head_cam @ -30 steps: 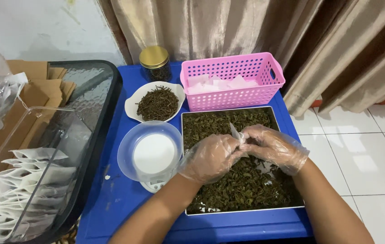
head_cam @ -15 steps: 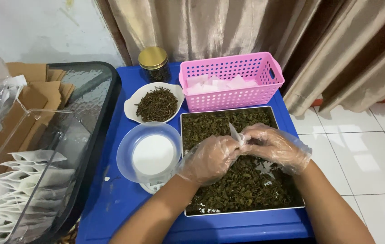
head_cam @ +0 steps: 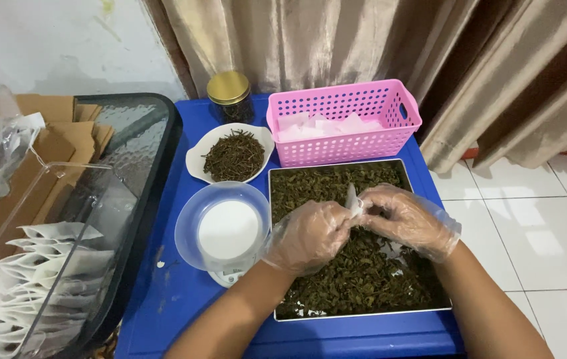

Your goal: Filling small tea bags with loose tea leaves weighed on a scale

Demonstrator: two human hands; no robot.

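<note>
Both hands wear clear plastic gloves and meet over a metal tray (head_cam: pixel 277 174) full of dried green leaves (head_cam: pixel 356 279). My left hand (head_cam: pixel 306 236) and my right hand (head_cam: pixel 406 219) pinch a small white sachet (head_cam: pixel 352 199) between them, held upright just above the leaves. A clear bowl (head_cam: pixel 193 223) sits on a small white scale (head_cam: pixel 230 229) left of the tray. Behind it stands a white dish of dark dried leaves (head_cam: pixel 233 156).
A pink plastic basket (head_cam: pixel 346 123) with white sachets stands behind the tray, a gold-lidded jar (head_cam: pixel 229 93) beside it. All rest on a blue table (head_cam: pixel 163 292). At left, a clear box of filled white pouches (head_cam: pixel 24 279), brown cardboard (head_cam: pixel 44 149). Curtains behind, white floor tiles right.
The hands have stayed over the tray with the sachet; the fingers shift only slightly around it.
</note>
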